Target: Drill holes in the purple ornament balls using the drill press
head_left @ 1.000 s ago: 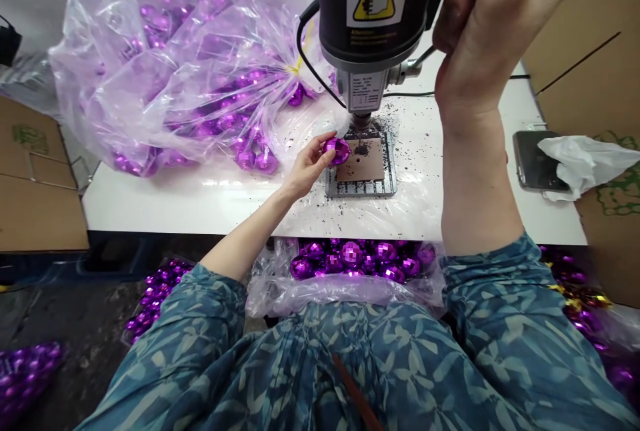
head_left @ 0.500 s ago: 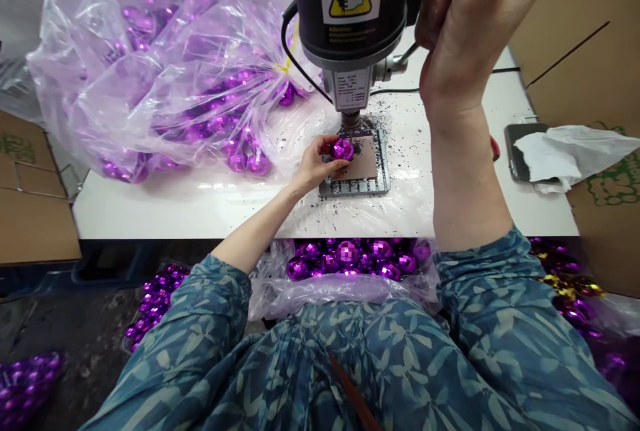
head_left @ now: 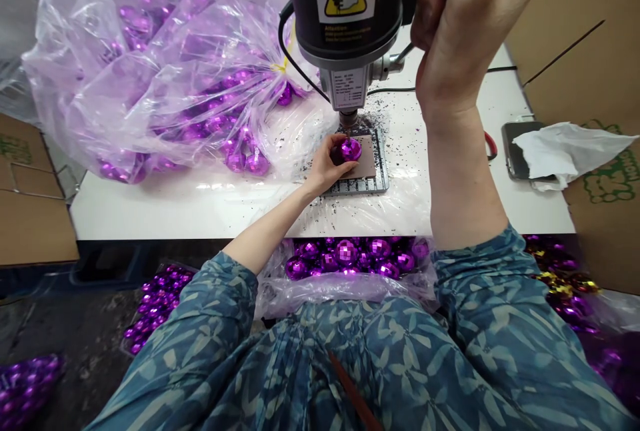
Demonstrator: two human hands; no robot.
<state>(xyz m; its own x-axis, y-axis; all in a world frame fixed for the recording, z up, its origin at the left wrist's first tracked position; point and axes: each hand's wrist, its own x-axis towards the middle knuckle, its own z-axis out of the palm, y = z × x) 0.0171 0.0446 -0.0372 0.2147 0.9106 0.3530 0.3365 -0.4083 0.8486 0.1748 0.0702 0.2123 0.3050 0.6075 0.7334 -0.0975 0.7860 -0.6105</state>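
Observation:
My left hand [head_left: 330, 163] pinches a shiny purple faceted ball [head_left: 351, 149] between thumb and fingers. The ball sits over a small square board [head_left: 367, 163] on the slotted metal base [head_left: 381, 177], directly under the chuck [head_left: 349, 119] of a bench drill press [head_left: 350, 37]. Any contact between ball and bit is too small to make out. Raised at upper right, my right hand [head_left: 463, 24] is closed round the end of the drill's feed lever [head_left: 407, 53]; the lever's grip is hidden inside the fist.
A tied plastic bag [head_left: 165, 84] of purple balls lies on the white table [head_left: 150, 214] at left. More purple balls [head_left: 346, 254] fill a plastic-lined container at my lap. Dark shavings surround the base. At right are a dark phone-like object [head_left: 517, 151], white tissue [head_left: 555, 151] and cardboard [head_left: 590, 57].
My left hand has moved the purple ball slightly to the right, to a spot beneath the chuck. My right hand stays closed at the lever.

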